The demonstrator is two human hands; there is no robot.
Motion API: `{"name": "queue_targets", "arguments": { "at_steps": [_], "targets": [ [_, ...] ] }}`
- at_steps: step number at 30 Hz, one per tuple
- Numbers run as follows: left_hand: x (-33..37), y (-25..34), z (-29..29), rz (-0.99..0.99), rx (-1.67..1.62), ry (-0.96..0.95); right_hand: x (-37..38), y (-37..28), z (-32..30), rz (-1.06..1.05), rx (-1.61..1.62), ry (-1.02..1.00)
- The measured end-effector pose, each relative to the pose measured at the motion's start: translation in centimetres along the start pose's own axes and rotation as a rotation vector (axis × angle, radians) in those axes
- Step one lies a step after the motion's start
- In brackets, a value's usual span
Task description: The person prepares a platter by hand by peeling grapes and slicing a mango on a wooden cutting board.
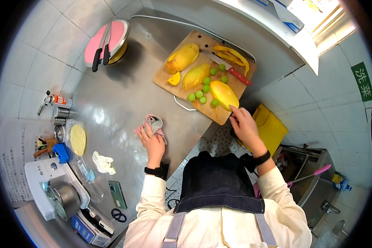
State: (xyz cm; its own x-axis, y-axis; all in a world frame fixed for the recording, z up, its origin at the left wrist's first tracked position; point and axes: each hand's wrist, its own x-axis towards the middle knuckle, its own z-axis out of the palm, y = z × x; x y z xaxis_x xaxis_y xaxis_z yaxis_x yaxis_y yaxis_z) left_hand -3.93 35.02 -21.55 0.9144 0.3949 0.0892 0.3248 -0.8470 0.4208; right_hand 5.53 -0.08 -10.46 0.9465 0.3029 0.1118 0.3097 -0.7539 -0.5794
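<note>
My left hand (152,144) is pressed onto a crumpled pink and grey cloth (154,122) on the metal table, fingers closed over it. At the near right corner of a wooden cutting board (163,80), my right hand (244,128) has its fingers bent around the edge. Its fingertips lie close against a yellow mango half (224,94). Two more mangoes (185,58) and a small yellow wedge (175,78) sit on the board. Several green grapes (206,88) are scattered between them. Behind lie a red-handled knife (239,76) and yellow peel strips (237,54).
A pink-topped turntable (96,40) at the far left carries two black-handled knives (106,53). Along the left stand a blowtorch can (62,100), a stand mixer (41,182), a phone (117,194) and a white glove (103,163). A yellow bin (273,128) and a sink (318,194) are at right.
</note>
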Motion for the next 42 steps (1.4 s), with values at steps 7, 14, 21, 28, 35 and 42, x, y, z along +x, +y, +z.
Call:
{"name": "queue_targets", "arguments": {
  "at_steps": [7,14,21,28,35,42],
  "targets": [
    [0.8,0.1,-2.7,-0.098,-0.336,-0.041,5.0,-1.5,3.9,-0.104,-0.195,0.063],
    [0.8,6.7,-8.2,-0.048,-0.391,0.238,6.6,1.5,6.2,-0.197,-0.410,-0.008],
    [0.8,17.5,-8.8,-0.097,-1.338,-0.648,3.7,-3.0,-0.7,-0.251,0.444,0.061],
    [-0.4,27.3,-8.6,0.109,-1.591,-0.759,0.9,-3.1,-8.6,-0.453,0.440,0.332],
    [-1.8,31.8,-8.3,0.277,-1.356,-0.563,-1.8,-1.7,-13.7,-0.396,0.446,0.347],
    [-2.4,34.2,-9.1,0.489,-1.009,-0.299,-2.9,-0.6,-15.1,-0.322,0.460,0.390]
  ]
}}
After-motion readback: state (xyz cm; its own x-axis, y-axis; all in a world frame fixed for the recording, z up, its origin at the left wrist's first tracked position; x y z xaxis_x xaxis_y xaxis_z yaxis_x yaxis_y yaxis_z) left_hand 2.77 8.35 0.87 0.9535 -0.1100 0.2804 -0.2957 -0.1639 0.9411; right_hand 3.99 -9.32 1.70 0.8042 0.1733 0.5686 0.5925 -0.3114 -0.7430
